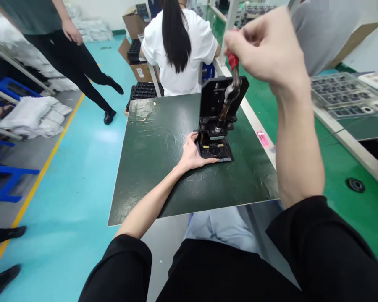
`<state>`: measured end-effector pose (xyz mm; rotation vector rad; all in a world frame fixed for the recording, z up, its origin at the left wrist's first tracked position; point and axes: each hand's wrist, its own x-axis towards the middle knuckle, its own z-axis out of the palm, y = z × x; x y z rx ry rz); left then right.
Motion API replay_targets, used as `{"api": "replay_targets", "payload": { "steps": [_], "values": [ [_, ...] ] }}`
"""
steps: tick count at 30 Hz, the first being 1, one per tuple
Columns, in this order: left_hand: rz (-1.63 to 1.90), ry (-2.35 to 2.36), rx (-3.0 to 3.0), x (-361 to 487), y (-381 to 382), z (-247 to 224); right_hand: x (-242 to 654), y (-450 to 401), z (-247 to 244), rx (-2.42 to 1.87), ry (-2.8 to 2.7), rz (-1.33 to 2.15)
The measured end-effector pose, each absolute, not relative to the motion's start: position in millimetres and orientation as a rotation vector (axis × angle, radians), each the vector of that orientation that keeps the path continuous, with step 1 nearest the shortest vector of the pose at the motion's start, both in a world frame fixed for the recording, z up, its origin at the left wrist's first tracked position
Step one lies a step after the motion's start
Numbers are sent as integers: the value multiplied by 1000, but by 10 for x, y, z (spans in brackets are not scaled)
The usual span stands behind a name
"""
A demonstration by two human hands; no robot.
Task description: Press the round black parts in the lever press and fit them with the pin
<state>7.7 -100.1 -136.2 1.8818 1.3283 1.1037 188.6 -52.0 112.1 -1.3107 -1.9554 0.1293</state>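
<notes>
A black hand press (224, 109) stands upright on the dark green table (148, 167). My right hand (264, 46) is closed round the red handle (233, 61) at the top of its lever, raised above the press. Against the left and front edges of the press base (228, 154) rests my left hand (193, 155), thumb and fingers spread apart along it. On the base, under the press head, sits a dark round part (214, 150) with small yellow pieces behind it.
A seated person in white (189, 46) is beyond the table, beside cardboard boxes (140, 71). Another person (78, 67) stands at the left. On the right are a white rail (255, 119) with a pink item (263, 138) and trays of parts (343, 90).
</notes>
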Motion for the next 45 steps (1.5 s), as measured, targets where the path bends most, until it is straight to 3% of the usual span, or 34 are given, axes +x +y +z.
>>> {"api": "replay_targets", "payload": {
  "steps": [3,5,9,14,17,27,34,40,45],
  "values": [
    [1101,1320,1876,86,-1019,-1351,1979,-170,1102,-1548,-1959,262],
    [1103,1319,1866,90,-1028,-1347,2076,-189,904,-1406,-1787,214],
    [1095,1331,1853,88,-1041,-1350,2204,-795,210,-1216,-1462,24],
    [1088,1349,1882,69,-1031,-1375,2001,-1610,-739,-1639,-1682,110],
    [1092,1330,1924,60,-1011,-1391,1832,-1704,-983,-1755,-1819,114],
    [1108,1348,1932,40,-998,-1402,1712,-1433,-658,-1976,-1933,190],
    [1088,1451,1886,-42,-973,-1367,2349,-2309,-749,-1753,-1484,407],
    [1093,1418,1892,-117,-918,-1394,3581,-2919,-820,-2196,-1195,-54],
    [1104,1420,1896,-140,-884,-1396,4604,-2400,-693,-2420,-1160,-244]
  ]
}}
